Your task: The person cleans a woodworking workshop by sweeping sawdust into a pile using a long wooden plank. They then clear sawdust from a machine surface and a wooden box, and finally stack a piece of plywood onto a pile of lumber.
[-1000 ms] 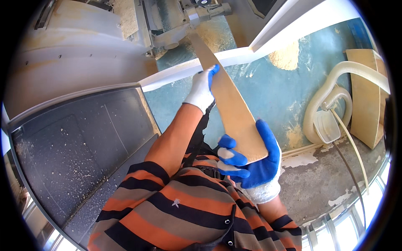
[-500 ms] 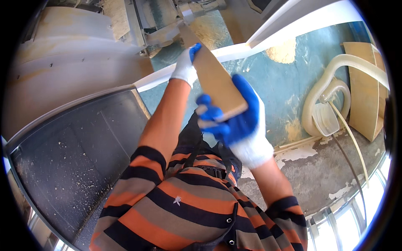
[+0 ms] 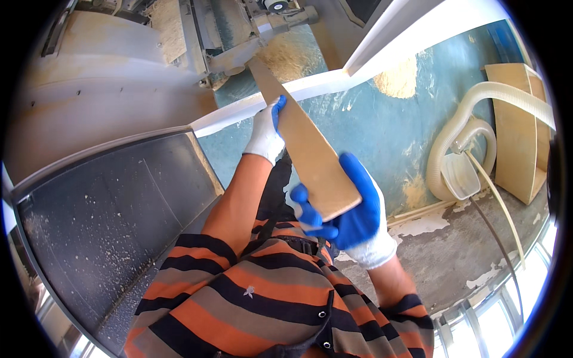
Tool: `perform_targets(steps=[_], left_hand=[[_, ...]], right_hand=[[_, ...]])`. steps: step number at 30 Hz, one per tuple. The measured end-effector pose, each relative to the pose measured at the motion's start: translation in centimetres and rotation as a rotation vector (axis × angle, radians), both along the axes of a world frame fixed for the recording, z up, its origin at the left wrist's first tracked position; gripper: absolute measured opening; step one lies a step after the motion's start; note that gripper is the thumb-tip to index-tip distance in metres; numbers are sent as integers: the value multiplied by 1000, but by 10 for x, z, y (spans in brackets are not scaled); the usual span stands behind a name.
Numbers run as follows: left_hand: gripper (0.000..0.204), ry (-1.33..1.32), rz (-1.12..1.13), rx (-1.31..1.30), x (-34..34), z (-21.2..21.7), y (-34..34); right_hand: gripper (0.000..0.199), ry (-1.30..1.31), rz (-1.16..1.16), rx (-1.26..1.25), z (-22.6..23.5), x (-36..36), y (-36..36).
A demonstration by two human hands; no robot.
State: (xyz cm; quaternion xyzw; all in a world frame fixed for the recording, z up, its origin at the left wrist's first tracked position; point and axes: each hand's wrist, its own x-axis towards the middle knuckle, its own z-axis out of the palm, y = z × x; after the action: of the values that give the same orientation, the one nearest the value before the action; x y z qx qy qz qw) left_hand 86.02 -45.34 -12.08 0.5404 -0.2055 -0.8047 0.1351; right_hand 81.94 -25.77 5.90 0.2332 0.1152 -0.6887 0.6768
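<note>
A long tan wooden board [image 3: 313,158] slants in front of my body, its far end narrower in view and its near end close to my waist. My left hand [image 3: 267,130], in a white glove with blue palm coating, grips the board's left edge about halfway along. Around the near end curls my right hand [image 3: 349,209] in a matching glove, thumb along the right edge and fingers at the left and below. Some of the right fingers are hidden under the board.
A dark metal panel [image 3: 113,221] speckled with dust lies at left. Ahead stands a machine [image 3: 239,53] behind a white frame. Sawdust piles [image 3: 399,77] lie on the blue-green floor [image 3: 394,131]. At right are a coiled hose [image 3: 440,146], a white plastic scoop-like container [image 3: 459,176] and a wooden box [image 3: 513,128].
The board and both my hands have come down and nearer to my body. More of the board's far part now shows beyond my left hand.
</note>
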Motion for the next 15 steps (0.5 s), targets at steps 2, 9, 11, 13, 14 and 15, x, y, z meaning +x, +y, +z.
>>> perform_targets(steps=[2, 9, 11, 13, 14, 15], left_hand=[[24, -103, 36, -71, 0, 8, 10], [22, -10, -38, -290, 12, 37, -15], [23, -1, -95, -291, 19, 24, -38], [23, 24, -175, -246, 24, 10, -64], [23, 17, -221, -235, 22, 7, -72], [23, 9, -264, -227, 21, 6, -80]], right_hand=[[54, 396, 37, 75, -6, 9, 22], [86, 2179, 4, 544, 4, 30, 22], [84, 2232, -152, 449, -4, 27, 13], [82, 2279, -177, 432, -11, 31, 3], [80, 2319, -225, 393, -22, 32, -3], [79, 2338, -229, 350, -22, 28, -11]])
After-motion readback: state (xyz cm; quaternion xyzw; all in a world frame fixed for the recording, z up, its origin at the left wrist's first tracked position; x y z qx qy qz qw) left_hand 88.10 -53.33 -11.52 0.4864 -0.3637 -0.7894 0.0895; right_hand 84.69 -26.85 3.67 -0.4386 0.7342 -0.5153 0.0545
